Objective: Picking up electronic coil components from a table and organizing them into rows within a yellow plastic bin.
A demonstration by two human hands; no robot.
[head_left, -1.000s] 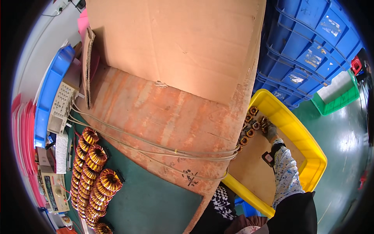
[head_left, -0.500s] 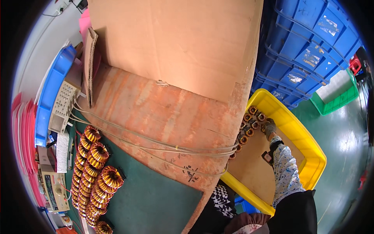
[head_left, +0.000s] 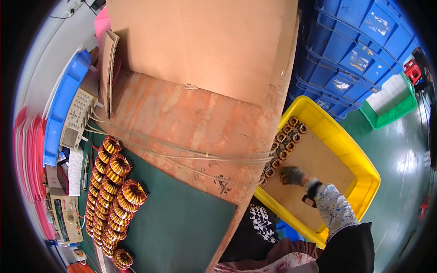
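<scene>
Wound coils (head_left: 283, 154) lie in close rows along the left side of the yellow bin (head_left: 334, 136), on its brown bottom sheet. My right hand (head_left: 292, 176), in a grey glove, is over that sheet, just beside the nearest coils. My fingers point left, but they are blurred, and I cannot tell whether they grip a coil. Copper-coloured rings (head_left: 120, 214) stand in long rows on the green table (head_left: 182, 227), to my left.

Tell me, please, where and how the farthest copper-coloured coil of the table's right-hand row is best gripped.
Probably grip the coil by its rounded outer rim, coming from above and its right, over the green surface; neighbouring coils crowd its left and near sides.
</scene>
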